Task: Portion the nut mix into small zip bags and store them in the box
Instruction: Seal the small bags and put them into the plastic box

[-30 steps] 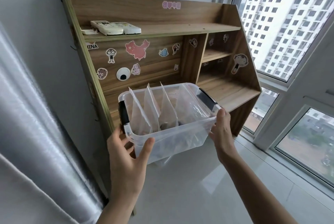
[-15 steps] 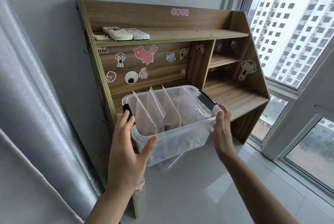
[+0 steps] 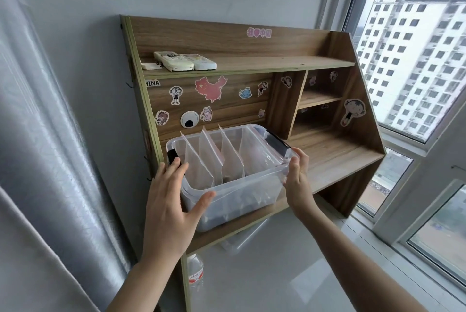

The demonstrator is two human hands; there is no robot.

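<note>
The clear plastic box [image 3: 242, 198] rests on the lower board of the wooden shelf unit [image 3: 335, 158], at the left end of that board, with its front corner projecting past the board's front edge. The box has a black latch on each short side. Inside the box, several small zip bags [image 3: 232, 158] stand upright in a row, their tops rising above the box rim; dark contents are visible at the bag bottoms through the box wall.

The left hand [image 3: 169, 200] is at the left front corner of the box. Its fingers [image 3: 174, 168] are straight and spread beside the left latch, and the thumb lies against the front wall of the box. The hand is not curled round any part of the box.

The right hand [image 3: 297, 178] is at the right end of the box, just below the right latch. Its fingers are loosely extended against the box rim and side wall; whether they press or merely touch cannot be determined.

On the top board of the shelf unit, above and behind the box, lie two remote controls [image 3: 185, 60]. Stickers cover the shelf unit's back panel. Below the box, beside the shelf unit's left upright, stands a plastic bottle [image 3: 195, 271]. A window [image 3: 413, 59] lies to the right of the shelf unit and a curtain [image 3: 50, 160] to its left.
</note>
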